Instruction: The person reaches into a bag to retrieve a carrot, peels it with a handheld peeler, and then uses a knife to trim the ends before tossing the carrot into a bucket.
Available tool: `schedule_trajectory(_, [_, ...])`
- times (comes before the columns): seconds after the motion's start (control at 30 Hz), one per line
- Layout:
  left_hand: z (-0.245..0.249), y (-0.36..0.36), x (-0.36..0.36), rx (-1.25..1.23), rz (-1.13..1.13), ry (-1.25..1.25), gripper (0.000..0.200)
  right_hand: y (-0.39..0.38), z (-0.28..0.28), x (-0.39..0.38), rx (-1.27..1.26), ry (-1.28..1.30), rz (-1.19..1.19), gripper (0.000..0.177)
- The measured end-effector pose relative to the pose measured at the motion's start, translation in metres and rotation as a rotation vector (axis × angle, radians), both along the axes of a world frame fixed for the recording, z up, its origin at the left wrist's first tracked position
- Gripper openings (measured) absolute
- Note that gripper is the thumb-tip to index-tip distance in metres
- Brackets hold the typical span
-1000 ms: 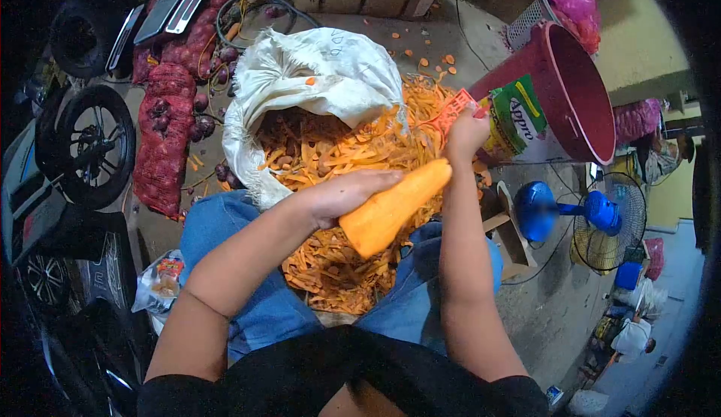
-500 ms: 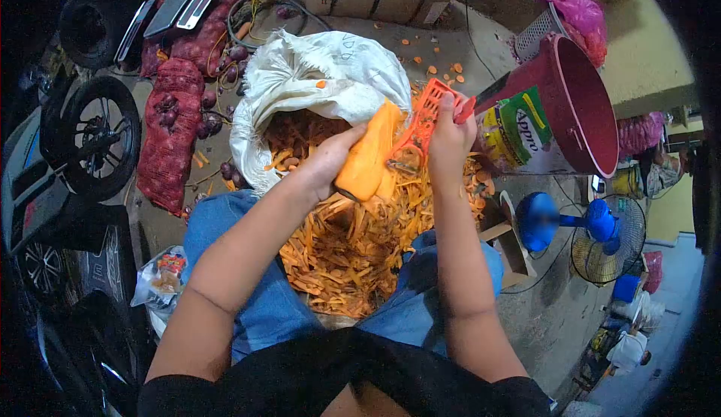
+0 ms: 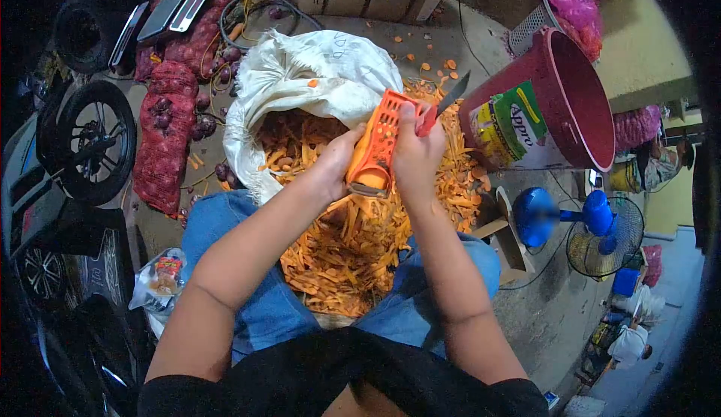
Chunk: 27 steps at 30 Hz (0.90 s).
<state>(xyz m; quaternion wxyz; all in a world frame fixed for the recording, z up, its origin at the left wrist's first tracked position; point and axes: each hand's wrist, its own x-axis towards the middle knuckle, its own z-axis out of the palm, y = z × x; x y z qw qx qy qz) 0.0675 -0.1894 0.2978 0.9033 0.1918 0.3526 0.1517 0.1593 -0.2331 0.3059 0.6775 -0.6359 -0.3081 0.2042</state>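
Note:
My left hand (image 3: 336,165) is closed round a peeled carrot (image 3: 361,151), above a heap of peelings (image 3: 342,244) between my knees. A wide orange-red plastic peeler (image 3: 387,128) lies over the carrot, its blade end near the carrot's lower end. It is gripped by my right hand (image 3: 417,154), the thumb along its back. The same hand also holds a knife (image 3: 454,92) with a red handle, its blade pointing up and right. Behind the hands lies a white woven sack (image 3: 315,68), its mouth turned toward me, with peelings in and before it.
To the right stands a tilted red bucket (image 3: 578,109), with a blue fan (image 3: 601,225) and an open cardboard box (image 3: 507,248) nearer. Red mesh sacks of onions (image 3: 167,135), a scale (image 3: 180,4) and a motorcycle wheel (image 3: 94,143) are on the left. A person (image 3: 629,342) is far right.
The peeler has moved left and down onto the carrot, and the carrot is now mostly covered by it. The knife blade has come into sight beside my right hand.

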Motion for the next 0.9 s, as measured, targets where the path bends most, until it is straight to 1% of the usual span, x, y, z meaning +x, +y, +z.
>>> schedule_trajectory(0.07, [0.000, -0.002, 0.000, 0.002, -0.008, 0.001, 0.035, -0.003, 0.007, -0.003, 0.033, -0.169, -0.098, 0.023])
schedule_trajectory(0.1, [0.000, -0.003, 0.000, 0.006, -0.016, 0.004, 0.036, -0.005, 0.015, -0.005, 0.010, -0.188, -0.105, 0.023])
schedule_trajectory(0.23, [-0.012, -0.004, 0.003, 0.024, -0.042, -0.036, 0.037, -0.001, 0.008, 0.000, -0.015, -0.176, -0.147, 0.023])
schedule_trajectory(0.3, [-0.013, -0.005, 0.003, 0.070, -0.078, -0.030, 0.036, -0.001, 0.001, 0.005, -0.137, -0.343, -0.209, 0.025])
schedule_trajectory(0.33, [-0.012, -0.007, 0.003, 0.068, -0.081, -0.028, 0.036, -0.001, -0.001, 0.007, -0.139, -0.341, -0.213, 0.025])
schedule_trajectory(0.4, [-0.004, -0.010, 0.001, 0.097, -0.129, 0.070, 0.036, 0.001, -0.003, 0.010, -0.179, -0.293, -0.207, 0.026])
schedule_trajectory(0.43, [-0.003, -0.010, 0.001, 0.094, -0.131, 0.070, 0.036, 0.002, -0.003, 0.010, -0.182, -0.293, -0.208, 0.026])
schedule_trajectory(0.53, [-0.002, -0.007, -0.001, 0.157, -0.173, 0.073, 0.036, 0.004, -0.003, 0.011, -0.183, -0.275, -0.218, 0.023])
schedule_trajectory(0.6, [-0.002, -0.009, -0.003, 0.257, -0.269, 0.095, 0.036, 0.005, -0.009, 0.018, -0.194, -0.309, -0.250, 0.021])
schedule_trajectory(0.63, [0.001, -0.014, -0.004, 0.259, -0.274, 0.097, 0.036, 0.006, -0.012, 0.029, -0.193, -0.307, -0.254, 0.021])
schedule_trajectory(0.7, [0.015, -0.026, -0.006, 0.217, -0.269, 0.120, 0.036, 0.005, -0.012, 0.051, -0.201, -0.228, -0.349, 0.020])
schedule_trajectory(0.73, [0.014, -0.025, -0.007, 0.214, -0.273, 0.121, 0.036, 0.004, -0.014, 0.053, -0.205, -0.227, -0.353, 0.020])
schedule_trajectory(0.8, [0.016, -0.022, -0.009, 0.290, -0.345, 0.048, 0.036, 0.005, -0.007, 0.052, -0.136, -0.375, -0.434, 0.021])
schedule_trajectory(0.83, [0.021, -0.024, -0.010, 0.284, -0.333, 0.085, 0.036, 0.004, -0.008, 0.054, -0.137, -0.376, -0.430, 0.021])
schedule_trajectory(0.9, [0.020, -0.021, -0.012, 0.286, -0.347, 0.084, 0.036, 0.003, -0.010, 0.063, -0.185, -0.194, -0.408, 0.021])
